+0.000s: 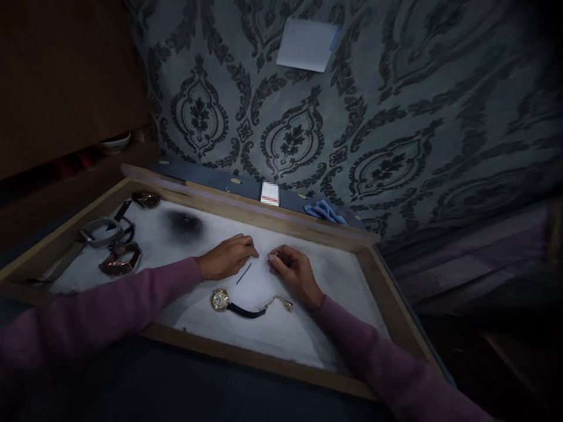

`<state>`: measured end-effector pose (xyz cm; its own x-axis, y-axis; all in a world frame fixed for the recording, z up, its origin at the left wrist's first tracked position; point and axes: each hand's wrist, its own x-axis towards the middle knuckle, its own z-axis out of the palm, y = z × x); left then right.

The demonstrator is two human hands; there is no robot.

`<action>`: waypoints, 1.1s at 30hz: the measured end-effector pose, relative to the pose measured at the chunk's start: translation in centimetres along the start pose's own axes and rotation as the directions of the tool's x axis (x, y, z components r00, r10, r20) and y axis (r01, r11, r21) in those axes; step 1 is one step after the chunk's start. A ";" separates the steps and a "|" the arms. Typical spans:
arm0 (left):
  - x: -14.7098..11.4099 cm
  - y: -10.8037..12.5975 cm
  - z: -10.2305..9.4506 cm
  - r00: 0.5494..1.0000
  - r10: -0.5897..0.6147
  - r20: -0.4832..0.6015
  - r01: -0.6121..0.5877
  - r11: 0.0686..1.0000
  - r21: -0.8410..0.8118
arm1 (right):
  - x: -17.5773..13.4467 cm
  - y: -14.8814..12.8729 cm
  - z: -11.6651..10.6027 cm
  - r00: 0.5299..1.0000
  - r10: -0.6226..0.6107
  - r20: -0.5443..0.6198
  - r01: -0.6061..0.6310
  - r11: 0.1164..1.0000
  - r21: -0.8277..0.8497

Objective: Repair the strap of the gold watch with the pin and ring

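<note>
My left hand (227,258) is over the white floor of a shallow wooden tray (264,366), its fingers curled and thumb and index pressed together; what they hold, if anything, is too small to name. To its right my right hand (295,271) pinches something tiny at its fingertips. Below the left hand lies a thin dark stick (243,273). Nearer to me rests a wristwatch (220,299) with a gold case and a dark strap (248,311), extended to the right. A gold clasp (287,305) lies at that end.
Several more watches lie at the tray's left, among them a silver one (102,232) and a brown one (121,259). Behind the tray's far wall are a small white box (270,193) and a blue cloth (325,211). A white paper (308,45) lies on the patterned fabric beyond.
</note>
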<state>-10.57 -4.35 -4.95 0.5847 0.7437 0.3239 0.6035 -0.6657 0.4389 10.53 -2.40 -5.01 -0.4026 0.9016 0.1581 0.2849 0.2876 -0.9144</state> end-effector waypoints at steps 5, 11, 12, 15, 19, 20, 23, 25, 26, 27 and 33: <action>0.0 0.0 0.0 1.000 0.011 -0.007 -0.011 1.000 -0.022 | 0.2 0.4 -0.8 1.000 0.014 0.026 -0.015 0.999 0.036; -0.1 0.4 -0.3 0.999 0.047 0.007 -0.047 0.999 0.001 | 0.3 0.8 -2.1 0.998 -0.010 0.061 0.011 1.000 -0.007; -0.2 0.5 -0.3 0.998 0.055 0.014 -0.056 0.998 0.016 | 0.3 0.8 -2.3 0.998 -0.025 0.064 0.026 0.999 -0.025; -0.1 1.0 -0.4 0.995 0.078 0.060 -0.084 0.991 0.102 | 0.2 0.9 -2.7 0.994 -0.079 0.072 0.085 0.993 -0.083; -0.1 1.4 -0.2 0.987 0.073 0.147 -0.107 0.964 0.243 | 0.0 1.1 -2.7 0.989 -0.123 0.080 0.134 0.980 -0.147; 0.0 1.5 -0.2 0.985 0.067 0.159 -0.108 0.959 0.263 | -0.1 1.2 -2.7 0.988 -0.132 0.079 0.144 0.976 -0.164; 0.0 1.7 -0.1 0.983 0.060 0.176 -0.107 0.956 0.274 | -0.2 1.4 -2.8 0.982 -0.168 0.081 0.182 0.956 -0.231; 0.0 1.8 -0.2 0.981 0.060 0.182 -0.106 0.960 0.259 | -0.4 1.5 -2.9 0.978 -0.185 0.095 0.205 0.939 -0.276; 0.0 1.8 -0.2 0.981 0.060 0.185 -0.107 0.962 0.252 | -0.4 1.6 -3.0 0.976 -0.191 0.103 0.214 0.932 -0.294; 0.0 1.9 -0.2 0.980 0.060 0.189 -0.106 0.963 0.247 | -0.4 1.7 -3.0 0.974 -0.196 0.114 0.222 0.925 -0.308; 0.4 1.8 -0.6 0.975 0.058 0.214 -0.104 0.972 0.209 | -0.5 2.1 -3.3 0.971 -0.196 0.136 0.233 0.901 -0.366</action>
<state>-9.61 -5.25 -3.50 0.7212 0.6735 0.1619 0.6395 -0.7372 0.2180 14.21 -1.19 -5.76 -0.5653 0.7752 0.2820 0.4811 0.5875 -0.6506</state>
